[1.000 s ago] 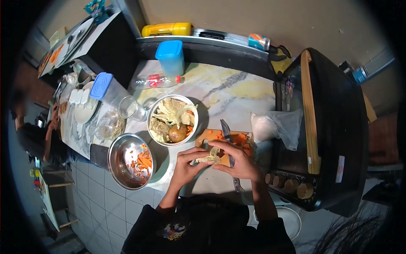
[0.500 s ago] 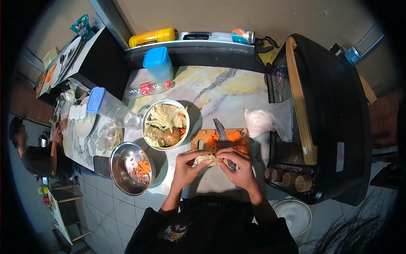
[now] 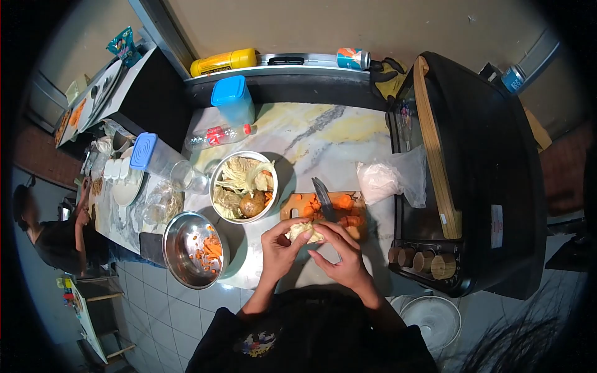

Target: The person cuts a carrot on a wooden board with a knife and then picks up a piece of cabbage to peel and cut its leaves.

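A pale, crumpled leafy piece is held between both hands above the near part of the cutting board. My left hand pinches it from the left. My right hand touches its right side with the fingers, the thumb spread lower down. Behind the hands, a dark-bladed knife lies on the board among orange carrot pieces. To the left stands a white bowl holding pale leaves and a brown round vegetable. A steel bowl nearer the front holds carrot pieces.
A bag of white powder lies beside the black oven at right. A bottle, blue-lidded containers and a glass stand at left. Another person is at the far left.
My right thumb has moved off the leafy piece and down, opening that hand wider. The leafy piece looks more bunched up. The view has shifted slightly.
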Demonstrator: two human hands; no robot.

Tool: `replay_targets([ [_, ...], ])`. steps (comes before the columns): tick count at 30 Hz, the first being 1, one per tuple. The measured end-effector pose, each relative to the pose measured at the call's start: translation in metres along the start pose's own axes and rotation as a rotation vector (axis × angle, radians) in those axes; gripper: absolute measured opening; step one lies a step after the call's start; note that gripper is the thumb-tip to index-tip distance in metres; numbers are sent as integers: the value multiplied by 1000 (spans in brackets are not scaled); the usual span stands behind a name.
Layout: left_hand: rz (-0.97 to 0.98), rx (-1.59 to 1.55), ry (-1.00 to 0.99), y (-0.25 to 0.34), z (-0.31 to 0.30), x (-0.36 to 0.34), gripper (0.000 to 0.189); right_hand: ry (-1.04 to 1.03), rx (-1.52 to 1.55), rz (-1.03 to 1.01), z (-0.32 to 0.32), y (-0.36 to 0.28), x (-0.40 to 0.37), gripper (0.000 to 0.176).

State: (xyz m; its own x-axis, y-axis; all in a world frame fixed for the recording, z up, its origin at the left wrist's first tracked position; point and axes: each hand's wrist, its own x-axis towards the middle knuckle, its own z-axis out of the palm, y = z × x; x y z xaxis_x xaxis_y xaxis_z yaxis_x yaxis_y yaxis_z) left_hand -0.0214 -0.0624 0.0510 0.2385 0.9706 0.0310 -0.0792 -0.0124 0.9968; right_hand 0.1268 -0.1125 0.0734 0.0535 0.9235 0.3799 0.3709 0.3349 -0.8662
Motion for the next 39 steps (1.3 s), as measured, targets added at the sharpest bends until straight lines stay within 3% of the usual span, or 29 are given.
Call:
replay_targets([
  [6, -114, -120, -20, -12, 9, 2, 22, 87, -78, 19, 12, 28, -14, 42],
  [8, -190, -141, -34, -17, 11, 1, 22, 98, 58, 123, 15, 41, -20, 40],
  [10, -284, -135, -175, -26, 7, 2, 25, 110, 186, 222, 18, 60, -31, 38],
  [11, -346, -149, -270, -26, 5, 3, 36, 118, 321, 318, 19, 69, -38, 37],
  [12, -345, -149, -271, -29, 3, 3, 36, 125, 458, 411, 19, 74, -41, 36],
  [15, -328, -174, -441, -34, 1, 2, 57, 117, 423, 433, 12, 82, -49, 35],
  [18, -309, -214, -468, -31, 2, -1, 60, 94, 387, 460, 9, 82, -51, 36],
  [22, -260, -63, -491, -43, -2, 1, 59, 105, 380, 463, 10, 84, -55, 35],
  [31, -354, 24, -460, -48, 0, 1, 50, 93, 366, 494, 10, 91, -56, 34],
  [33, -214, 23, -440, -56, 0, 0, 47, 92, 378, 521, 10, 94, -58, 34],
  [39, -249, 97, -492, -52, -1, 4, 45, 78, 367, 542, 13, 102, -59, 34],
])
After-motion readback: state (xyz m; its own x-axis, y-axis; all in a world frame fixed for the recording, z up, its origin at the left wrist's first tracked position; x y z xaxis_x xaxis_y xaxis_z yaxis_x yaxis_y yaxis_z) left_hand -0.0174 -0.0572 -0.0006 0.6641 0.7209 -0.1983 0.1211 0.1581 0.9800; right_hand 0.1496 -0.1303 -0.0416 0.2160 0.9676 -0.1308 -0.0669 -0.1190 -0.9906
